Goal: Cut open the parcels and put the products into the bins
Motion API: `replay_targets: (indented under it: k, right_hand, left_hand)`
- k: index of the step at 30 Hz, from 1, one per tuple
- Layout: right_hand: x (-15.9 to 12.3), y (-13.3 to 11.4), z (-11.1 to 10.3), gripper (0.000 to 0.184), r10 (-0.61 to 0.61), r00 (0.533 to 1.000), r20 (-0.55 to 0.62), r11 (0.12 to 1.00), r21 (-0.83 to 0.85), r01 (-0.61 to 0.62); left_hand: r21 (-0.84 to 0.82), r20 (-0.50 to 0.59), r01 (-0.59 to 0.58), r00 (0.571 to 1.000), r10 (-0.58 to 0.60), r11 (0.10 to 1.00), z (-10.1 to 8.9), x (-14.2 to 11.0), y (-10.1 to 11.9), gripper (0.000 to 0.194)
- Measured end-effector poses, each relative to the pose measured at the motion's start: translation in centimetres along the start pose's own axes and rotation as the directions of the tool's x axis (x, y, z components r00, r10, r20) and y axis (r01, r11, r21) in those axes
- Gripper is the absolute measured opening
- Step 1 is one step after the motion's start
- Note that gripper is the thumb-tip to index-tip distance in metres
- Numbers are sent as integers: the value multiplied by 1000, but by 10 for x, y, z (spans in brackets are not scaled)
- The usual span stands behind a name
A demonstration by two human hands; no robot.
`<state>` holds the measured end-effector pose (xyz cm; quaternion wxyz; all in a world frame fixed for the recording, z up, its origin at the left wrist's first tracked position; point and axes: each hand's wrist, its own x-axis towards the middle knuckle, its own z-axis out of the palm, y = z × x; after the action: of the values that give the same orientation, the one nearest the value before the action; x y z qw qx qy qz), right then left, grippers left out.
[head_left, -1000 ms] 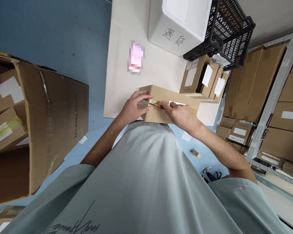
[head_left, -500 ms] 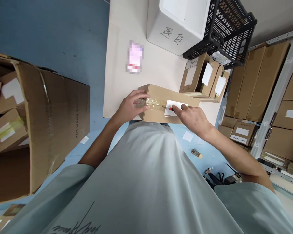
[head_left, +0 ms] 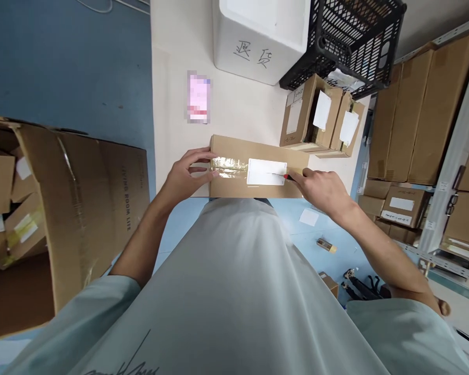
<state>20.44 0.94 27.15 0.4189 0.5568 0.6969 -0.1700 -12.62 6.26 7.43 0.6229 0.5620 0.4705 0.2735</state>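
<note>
Carton (head_left: 254,150) between my left hand (head_left: 187,174), spread at one end, and right hand (head_left: 325,191), pinching a red-tipped cutter (head_left: 288,177): stiff, probably light; tape (head_left: 231,162) likely slick, so grip untaped edges.

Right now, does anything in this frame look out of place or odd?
Yes: beyond the near carton's left end, a pink object on the table is pixelated past recognition, unlike everything around it. A white sheet also lies on the blue floor, perhaps dropped.
</note>
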Motion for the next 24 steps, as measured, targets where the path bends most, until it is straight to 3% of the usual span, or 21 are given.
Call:
replay_targets:
  k: [5, 15, 24]
  right_hand:
    - [7, -4, -1, 53, -80, 986, -143, 997, 1, 81]
    - [41, -21, -3, 53, -199, 970, -143, 979, 7, 202]
    - [30, -27, 2, 60, -168, 978, -122, 986, -43, 164]
  left_hand:
    - [20, -33, 35, 999, -35, 999, 6, -6, 11, 59]
    - [29, -86, 58, 995, -56, 998, 14, -11, 14, 52]
    - [55, -93, 45, 995, -40, 997, 17, -10, 7, 53]
